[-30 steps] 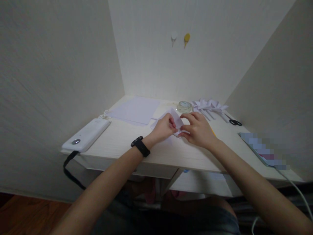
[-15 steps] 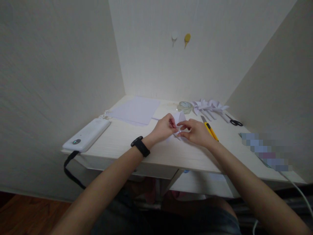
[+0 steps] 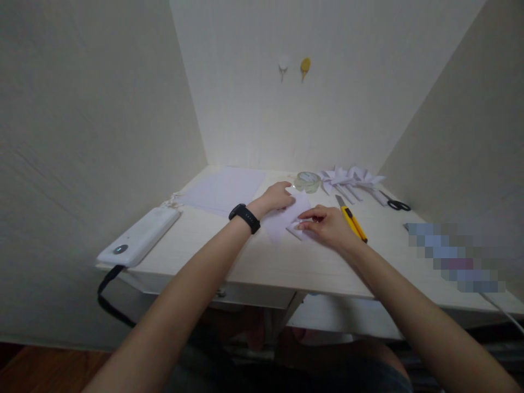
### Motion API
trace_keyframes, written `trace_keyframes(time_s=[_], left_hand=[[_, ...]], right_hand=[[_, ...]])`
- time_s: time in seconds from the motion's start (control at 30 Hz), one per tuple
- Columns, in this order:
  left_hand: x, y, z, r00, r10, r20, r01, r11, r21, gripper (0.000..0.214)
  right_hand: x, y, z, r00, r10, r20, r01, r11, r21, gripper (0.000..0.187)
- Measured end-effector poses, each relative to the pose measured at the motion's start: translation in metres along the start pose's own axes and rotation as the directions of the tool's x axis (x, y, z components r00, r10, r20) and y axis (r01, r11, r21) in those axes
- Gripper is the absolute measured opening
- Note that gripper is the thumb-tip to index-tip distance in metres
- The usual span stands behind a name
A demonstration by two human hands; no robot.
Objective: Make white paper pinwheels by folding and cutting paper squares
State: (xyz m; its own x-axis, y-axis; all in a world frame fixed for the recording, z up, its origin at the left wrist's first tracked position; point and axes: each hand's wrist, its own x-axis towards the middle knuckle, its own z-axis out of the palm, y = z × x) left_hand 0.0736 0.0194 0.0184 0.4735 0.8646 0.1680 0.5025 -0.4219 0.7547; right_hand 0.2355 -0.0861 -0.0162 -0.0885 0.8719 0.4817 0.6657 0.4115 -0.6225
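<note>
My right hand (image 3: 325,225) pinches a small folded piece of white paper (image 3: 295,228) between thumb and fingertips, low over the table. My left hand (image 3: 278,197), with a black watch (image 3: 244,217) at the wrist, reaches above a flat white sheet (image 3: 278,221). Its thumb and forefinger are apart, and the forefinger points towards a roll of clear tape (image 3: 308,182) just beyond. I see nothing held in it, though its other fingers are partly hidden. Right of my right hand lies a yellow utility knife (image 3: 354,222), blade out.
Several white paper pinwheels (image 3: 352,177) lie at the back right, beside black scissors (image 3: 398,204). White sheets (image 3: 227,188) are at the back left. A white power bank (image 3: 141,237) sits on the left edge, its black strap hanging. A blurred-out object (image 3: 450,256) lies at the right.
My left hand has left the folded paper and moved up towards the tape roll. My right hand keeps its pinch, slightly lower. The view has shifted a little.
</note>
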Motion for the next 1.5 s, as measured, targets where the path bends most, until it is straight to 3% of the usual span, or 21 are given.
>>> trace_keyframes(time_s=[0.07, 0.23, 0.4, 0.47, 0.6, 0.67, 0.83, 1.0, 1.27, 1.5], left_hand=[[0.006, 0.000, 0.006, 1.000, -0.014, 0.009, 0.014, 1.000, 0.003, 0.068], [0.002, -0.008, 0.005, 0.996, -0.016, -0.091, 0.006, 0.993, -0.115, 0.042], [-0.017, -0.009, -0.011, 1.000, -0.016, -0.015, 0.013, 0.981, -0.193, 0.029], [-0.021, -0.010, -0.015, 0.999, -0.002, -0.036, -0.003, 0.991, -0.134, 0.027], [-0.023, -0.017, -0.013, 0.972, 0.124, -0.198, -0.099, 0.986, 0.132, 0.019], [-0.025, -0.021, -0.008, 0.968, 0.164, -0.190, -0.131, 0.976, 0.175, 0.020], [-0.038, -0.021, -0.001, 0.986, 0.106, -0.129, -0.113, 0.992, -0.055, 0.027], [-0.054, -0.014, 0.002, 0.999, 0.021, -0.026, -0.030, 0.896, -0.444, 0.025], [-0.059, -0.015, 0.017, 0.998, -0.002, -0.065, -0.039, 0.788, -0.614, 0.013], [-0.063, -0.006, 0.016, 0.999, -0.037, -0.040, -0.001, 0.720, -0.694, 0.015]], right_hand=[[0.001, 0.000, 0.000, 1.000, 0.012, 0.001, -0.012, 1.000, 0.015, 0.020], [0.001, 0.007, 0.000, 0.999, 0.038, 0.026, -0.039, 0.998, 0.042, 0.024], [-0.001, 0.009, 0.001, 1.000, 0.021, -0.020, -0.021, 0.999, 0.027, 0.025], [-0.002, 0.007, 0.001, 0.997, -0.016, -0.069, 0.015, 1.000, -0.014, 0.022], [-0.004, 0.006, 0.001, 0.977, -0.142, -0.161, 0.121, 0.983, -0.135, 0.016], [-0.004, 0.006, 0.001, 0.963, -0.213, -0.164, 0.179, 0.963, -0.201, 0.013], [-0.003, 0.007, 0.000, 0.955, -0.274, -0.111, 0.247, 0.945, -0.213, 0.010], [-0.001, 0.003, -0.002, 0.987, -0.143, -0.078, 0.141, 0.990, -0.021, 0.012], [0.001, -0.003, -0.010, 0.998, -0.054, 0.036, 0.050, 0.994, 0.093, 0.022], [-0.001, -0.006, -0.009, 0.998, -0.028, 0.064, 0.021, 0.993, 0.113, 0.024]])
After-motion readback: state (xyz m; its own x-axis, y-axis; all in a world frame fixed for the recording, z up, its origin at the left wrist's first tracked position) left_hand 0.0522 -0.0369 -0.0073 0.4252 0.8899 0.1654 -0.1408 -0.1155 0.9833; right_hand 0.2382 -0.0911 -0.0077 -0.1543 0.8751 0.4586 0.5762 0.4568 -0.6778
